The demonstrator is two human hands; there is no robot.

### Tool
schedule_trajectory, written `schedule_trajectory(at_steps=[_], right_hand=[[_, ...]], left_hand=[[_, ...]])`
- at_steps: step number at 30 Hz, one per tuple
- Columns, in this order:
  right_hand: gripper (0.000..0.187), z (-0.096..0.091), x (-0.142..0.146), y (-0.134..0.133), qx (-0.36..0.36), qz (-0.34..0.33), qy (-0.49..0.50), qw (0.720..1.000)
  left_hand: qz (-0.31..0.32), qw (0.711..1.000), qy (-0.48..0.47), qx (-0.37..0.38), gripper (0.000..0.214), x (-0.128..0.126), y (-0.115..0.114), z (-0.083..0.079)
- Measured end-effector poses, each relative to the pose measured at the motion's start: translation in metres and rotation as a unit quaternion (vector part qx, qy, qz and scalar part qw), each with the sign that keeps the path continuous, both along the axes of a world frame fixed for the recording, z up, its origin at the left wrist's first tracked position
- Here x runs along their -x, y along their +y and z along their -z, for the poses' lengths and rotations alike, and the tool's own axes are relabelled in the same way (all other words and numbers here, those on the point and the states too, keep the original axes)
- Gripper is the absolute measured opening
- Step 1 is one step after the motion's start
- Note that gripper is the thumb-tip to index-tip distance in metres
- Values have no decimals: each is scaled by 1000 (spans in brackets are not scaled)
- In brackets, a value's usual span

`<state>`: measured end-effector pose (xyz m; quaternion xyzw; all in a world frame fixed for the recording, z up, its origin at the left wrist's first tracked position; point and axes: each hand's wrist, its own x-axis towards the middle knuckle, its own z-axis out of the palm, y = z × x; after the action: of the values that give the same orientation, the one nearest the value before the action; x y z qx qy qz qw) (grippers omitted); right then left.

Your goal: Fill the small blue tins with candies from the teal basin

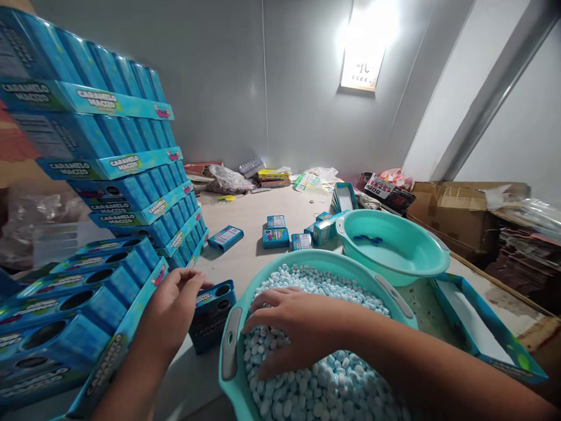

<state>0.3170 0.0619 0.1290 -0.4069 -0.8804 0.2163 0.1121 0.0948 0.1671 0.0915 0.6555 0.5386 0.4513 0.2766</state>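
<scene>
Reaching into a basin [315,257] of pale candies [333,377], the right hand [302,324] has parted, loose fingers.

Toward the bench's [245,210] near edge, the left hand [175,310] bends at an upright blue box [214,321]; can't tell whether fingers grasp it.

From where I stand, both arms look bare. The left forearm [138,365] climbs from the bottom left of the frame, and the left hand [173,307] sits left of centre, its fingers bent and pointing right, the thumb lying close to them. The right forearm [421,351] slants in from the lower right corner; the right hand [298,321], back upward, arches near the middle, fingers spread and curved, the thumb held well apart.
</scene>
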Motion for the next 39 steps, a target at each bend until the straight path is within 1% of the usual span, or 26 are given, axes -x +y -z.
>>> schedule_trajectory(at_steps=[3,8,11,14,18,21,23,27,31,34,37,39], right_hand=[[56,-1,0,0,1,-2,6,1000],[57,-2,-1,-1,5,-3,7,1000],[58,-1,-1,0,7,-1,5,1000],[57,-1,0,0,10,-1,2,1000],[51,-2,-1,0,9,0,-1,1000],[49,-2,-2,0,11,2,-6,1000],[48,-3,-1,-1,8,0,-7,1000],[47,-5,0,-1,-7,7,-21,1000],[44,-9,0,-1,-16,9,-32,999],[35,-9,-2,0,-12,5,-24,1000],[25,-7,-3,0,1,13,-17,1000],[21,-6,-3,0,7,23,-22,999]], left_hand=[[-1,999,32,32,36,-2,-7,-3],[-25,992,126,10,35,-3,-16,-6],[-28,988,155,-3,36,-1,-19,-9],[-37,989,145,-9,34,1,-19,-11],[-42,994,102,-10,34,2,-18,-8],[-45,997,42,-43,35,3,-20,-5],[-63,995,21,-77,35,4,-24,-4],[-70,990,38,-114,35,4,-31,-8],[-79,983,75,-150,33,0,-33,-12],[-72,979,86,-169,30,-2,-32,-11],[-64,977,85,-182,26,-3,-31,-9],[-68,975,90,-192,24,-2,-33,-9]])
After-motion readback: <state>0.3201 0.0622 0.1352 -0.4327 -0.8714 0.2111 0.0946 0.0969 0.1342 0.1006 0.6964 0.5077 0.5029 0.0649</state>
